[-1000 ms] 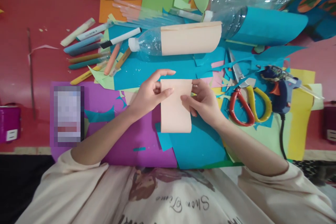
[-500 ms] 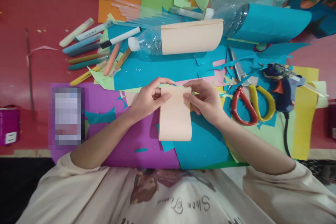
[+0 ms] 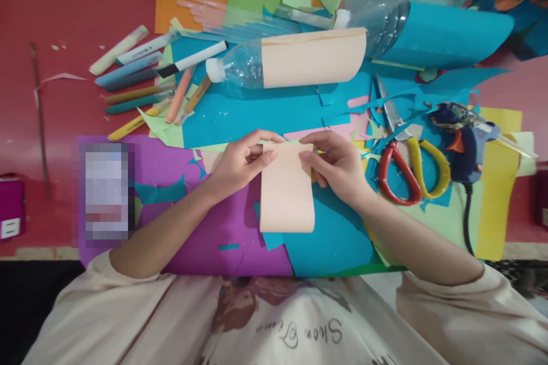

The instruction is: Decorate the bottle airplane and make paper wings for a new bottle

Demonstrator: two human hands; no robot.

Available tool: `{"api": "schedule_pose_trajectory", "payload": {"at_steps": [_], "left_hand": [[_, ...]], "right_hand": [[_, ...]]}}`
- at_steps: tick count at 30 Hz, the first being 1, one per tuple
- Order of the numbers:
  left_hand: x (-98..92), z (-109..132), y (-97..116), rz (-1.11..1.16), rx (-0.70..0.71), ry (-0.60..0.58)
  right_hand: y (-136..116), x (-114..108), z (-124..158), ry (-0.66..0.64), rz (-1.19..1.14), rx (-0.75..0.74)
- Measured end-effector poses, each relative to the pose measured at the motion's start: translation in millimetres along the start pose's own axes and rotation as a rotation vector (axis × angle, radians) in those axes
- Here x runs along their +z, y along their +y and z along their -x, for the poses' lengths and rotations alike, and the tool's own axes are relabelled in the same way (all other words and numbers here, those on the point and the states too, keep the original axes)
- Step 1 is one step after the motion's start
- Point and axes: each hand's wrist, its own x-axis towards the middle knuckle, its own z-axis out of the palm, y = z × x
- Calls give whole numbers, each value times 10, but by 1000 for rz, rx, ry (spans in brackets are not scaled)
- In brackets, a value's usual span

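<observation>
A strip of peach paper [image 3: 287, 194] is bent over into a loop, its rounded fold toward my body. My left hand [image 3: 244, 162] pinches its upper left corner between thumb and fingers. At the upper right corner, my right hand [image 3: 336, 162] grips the same paper, thumb on top. The two far edges appear held together between both hands. Beyond my hands lies a clear plastic bottle [image 3: 244, 63] on its side, with a peach paper wrap [image 3: 314, 58] around its body. Purple paper [image 3: 205, 239] and blue paper [image 3: 334, 239] lie beneath the hands.
To the right are scissors [image 3: 400, 165] with red and yellow handles and a glue gun [image 3: 466, 148] with its cord. Several markers [image 3: 137, 77] lie at the left, above a blurred phone [image 3: 107, 191]. A blue-wrapped bottle [image 3: 454, 34] and paper scraps sit at the back right.
My hands keep the same grip on the folded peach paper. The whole view has shifted slightly, with the items on the left sliding a little further left.
</observation>
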Motion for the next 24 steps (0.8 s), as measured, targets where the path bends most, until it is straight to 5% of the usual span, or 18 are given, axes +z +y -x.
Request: {"api": "schedule_pose_trajectory", "payload": {"at_steps": [24], "left_hand": [[-1,-7,44,-130,33,48]], "right_hand": [[-29,13,-1,23,-44,15]]}}
